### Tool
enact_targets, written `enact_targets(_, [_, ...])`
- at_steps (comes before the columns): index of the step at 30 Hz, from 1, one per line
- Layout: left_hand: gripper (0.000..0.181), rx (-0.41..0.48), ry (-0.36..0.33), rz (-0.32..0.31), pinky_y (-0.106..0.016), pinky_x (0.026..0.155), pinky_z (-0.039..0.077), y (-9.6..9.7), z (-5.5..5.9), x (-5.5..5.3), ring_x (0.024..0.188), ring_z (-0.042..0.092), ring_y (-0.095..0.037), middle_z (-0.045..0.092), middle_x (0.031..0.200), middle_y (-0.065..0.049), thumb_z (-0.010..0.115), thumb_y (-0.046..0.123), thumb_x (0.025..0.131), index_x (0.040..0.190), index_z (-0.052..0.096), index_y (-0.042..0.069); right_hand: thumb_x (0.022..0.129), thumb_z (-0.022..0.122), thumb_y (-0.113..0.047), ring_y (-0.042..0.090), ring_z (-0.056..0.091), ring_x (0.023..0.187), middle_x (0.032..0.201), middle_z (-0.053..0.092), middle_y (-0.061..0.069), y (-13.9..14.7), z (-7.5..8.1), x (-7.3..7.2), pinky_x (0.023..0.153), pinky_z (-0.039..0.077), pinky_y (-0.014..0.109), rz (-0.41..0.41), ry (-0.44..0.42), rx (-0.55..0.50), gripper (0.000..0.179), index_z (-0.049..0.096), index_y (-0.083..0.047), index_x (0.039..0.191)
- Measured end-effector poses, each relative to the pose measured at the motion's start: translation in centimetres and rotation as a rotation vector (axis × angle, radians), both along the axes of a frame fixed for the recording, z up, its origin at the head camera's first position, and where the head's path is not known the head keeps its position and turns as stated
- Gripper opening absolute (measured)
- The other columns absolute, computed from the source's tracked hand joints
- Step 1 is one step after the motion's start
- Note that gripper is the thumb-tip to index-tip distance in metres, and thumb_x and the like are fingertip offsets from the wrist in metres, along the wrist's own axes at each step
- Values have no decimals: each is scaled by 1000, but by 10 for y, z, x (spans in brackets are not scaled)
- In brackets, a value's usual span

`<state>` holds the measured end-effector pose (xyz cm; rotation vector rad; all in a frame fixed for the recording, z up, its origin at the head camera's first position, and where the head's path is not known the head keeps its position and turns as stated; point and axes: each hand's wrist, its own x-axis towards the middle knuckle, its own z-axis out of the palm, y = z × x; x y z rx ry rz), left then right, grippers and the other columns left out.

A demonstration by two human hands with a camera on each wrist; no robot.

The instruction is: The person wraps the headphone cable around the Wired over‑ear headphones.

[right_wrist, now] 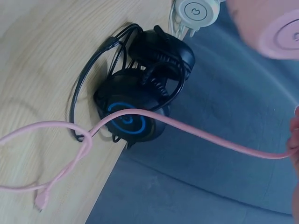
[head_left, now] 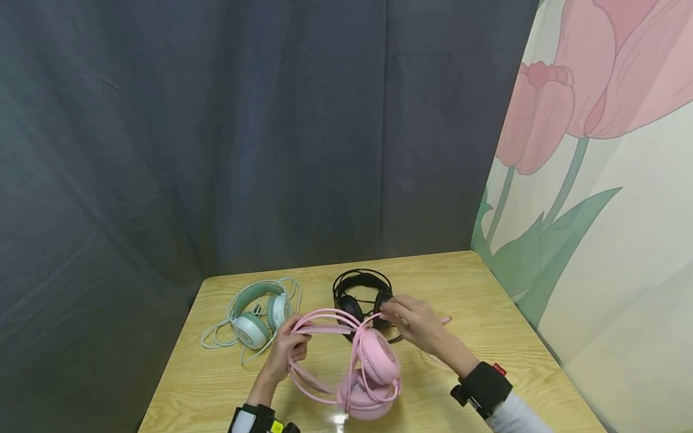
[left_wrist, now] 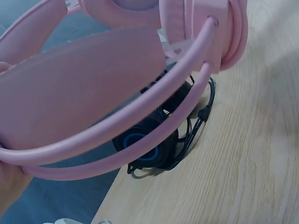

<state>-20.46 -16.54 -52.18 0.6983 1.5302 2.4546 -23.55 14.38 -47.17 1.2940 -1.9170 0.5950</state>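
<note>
My left hand (head_left: 288, 349) grips the headband of a pair of pink headphones (head_left: 373, 355), holding them over the front of the table with both ear cups toward the right. In the left wrist view the padded band and two thin outer tubes (left_wrist: 117, 121) cross in front of the camera. My right hand (head_left: 414, 322) pinches the pink cable (right_wrist: 205, 135) above the ear cups. From there the cable runs across the right wrist view into a loose loop, with a pink plug (right_wrist: 41, 199) near its lower end.
Black headphones (head_left: 346, 300) with blue rings lie behind the pink pair, partly hidden. Mint-and-white headphones (head_left: 251, 332) with their pale cable lie at the left of the wooden table (head_left: 206, 397). A dark curtain (head_left: 298, 150) hangs behind, and a flower-painted wall (head_left: 622, 270) stands right.
</note>
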Motion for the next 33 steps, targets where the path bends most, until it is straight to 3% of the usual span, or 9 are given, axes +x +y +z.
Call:
enact_targets(2, [19, 58, 11, -27, -24, 29, 10, -2, -2, 0, 38, 16, -10, 30, 55, -4, 37, -10, 80, 97, 43, -4, 73, 66, -11, 8, 52, 72, 88, 55, -2, 2, 0, 0, 60, 44, 19, 16, 27, -28, 22, 62, -9, 94])
enact_targets(4, [20, 108, 18, -51, -25, 30, 9, -3, -2, -1, 38, 13, -12, 27, 54, -5, 34, -11, 80, 97, 42, -5, 75, 65, -11, 7, 51, 71, 87, 55, -2, 4, 0, 0, 59, 43, 18, 24, 35, -32, 19, 62, -8, 93])
enact_targets(6, [21, 153, 20, -74, -25, 30, 8, -4, -4, -2, 38, 12, -12, 25, 54, -5, 31, -12, 81, 98, 40, -6, 80, 57, -10, 8, 51, 73, 88, 55, -2, 6, -2, 1, 60, 43, 18, 30, 35, -14, 16, 62, -7, 95])
enact_targets(10, [25, 206, 6, -96, -24, 31, 8, -6, -5, -2, 39, 13, -11, 28, 57, -4, 26, -14, 80, 100, 40, -7, 85, 42, -6, 10, 52, 80, 93, 55, 0, 11, -8, 3, 67, 45, 19, 8, 6, 24, 26, 60, -6, 103])
enact_targets(15, [30, 219, -1, -107, -23, 31, 8, -8, -5, -2, 39, 13, -11, 35, 59, -2, 23, -15, 79, 100, 42, -5, 88, 41, -10, 10, 54, 77, 92, 56, 0, 19, -14, 4, 64, 46, 19, -32, 19, 1, 23, 61, -5, 99])
enact_targets(23, [30, 209, -6, -107, -22, 31, 11, -9, -5, 0, 41, 19, -7, 39, 62, -1, 25, -14, 78, 99, 43, -3, 86, 45, -6, 9, 55, 69, 85, 57, 2, 20, -16, 0, 54, 45, 18, -8, 106, -56, 21, 64, -9, 95])
enact_targets(27, [30, 210, -12, -101, -23, 31, 10, -10, -6, 0, 41, 18, -6, 38, 62, -1, 24, -14, 78, 99, 42, -4, 86, 42, -6, 13, 55, 76, 90, 57, 3, 22, -20, 1, 60, 46, 22, -31, 61, -24, 26, 63, -9, 101])
enact_targets(33, [28, 216, -12, -89, -23, 30, 8, -12, -5, 1, 39, 16, -7, 34, 59, -1, 24, -15, 78, 99, 40, -6, 76, 24, -1, 15, 49, 86, 103, 53, 2, 27, -27, 4, 63, 43, 25, -128, -27, 71, 53, 56, -16, 116])
